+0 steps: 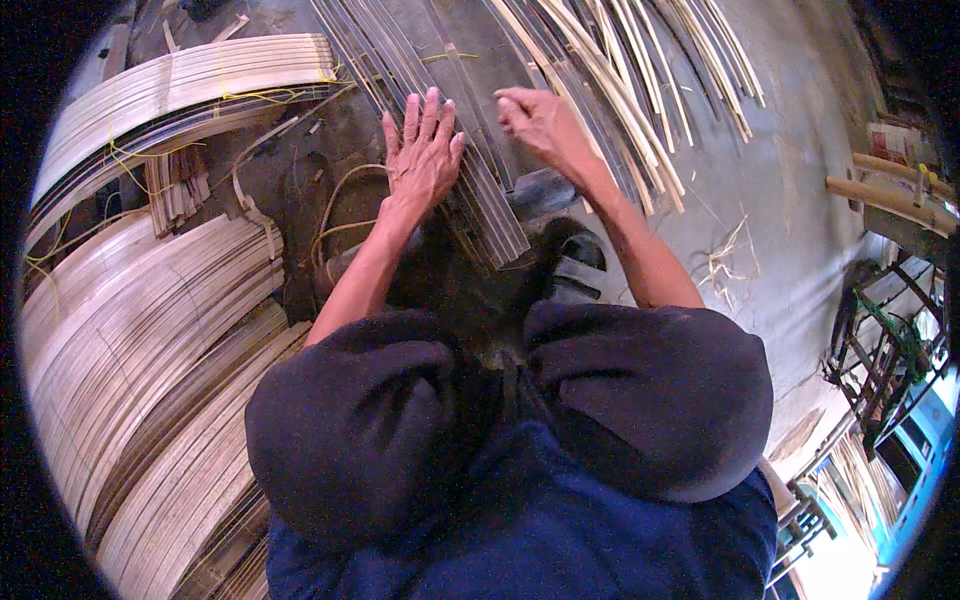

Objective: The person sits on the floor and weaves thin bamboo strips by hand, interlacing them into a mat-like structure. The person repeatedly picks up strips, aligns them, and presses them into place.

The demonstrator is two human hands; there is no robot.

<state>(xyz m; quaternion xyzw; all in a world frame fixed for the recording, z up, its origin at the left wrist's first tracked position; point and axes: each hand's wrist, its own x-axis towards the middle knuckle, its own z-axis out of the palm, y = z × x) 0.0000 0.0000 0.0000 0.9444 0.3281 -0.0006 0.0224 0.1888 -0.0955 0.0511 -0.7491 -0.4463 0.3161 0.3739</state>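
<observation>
My left hand point(423, 155) lies with its fingers stretched out on a row of long, dark, narrow strips point(490, 215). These strips run from the far edge toward my feet, side by side. To the right, my right hand point(537, 122) is closed, its fingers curled with the thumb side toward the left. Whatever it may grip is hidden or too thin to make out. It hovers over or beside another dark strip point(468, 90), and just right of it lie several long pale strips point(640, 120), which look like split bamboo or wood.
Stacked bundles of pale slats point(150, 290) fill the left side, and another bundle point(220, 70) bound with yellow string lies beyond them. Thin shavings point(732, 255) litter the floor at right. A dark metal frame point(885, 350) and bamboo poles point(890, 190) stand at the far right.
</observation>
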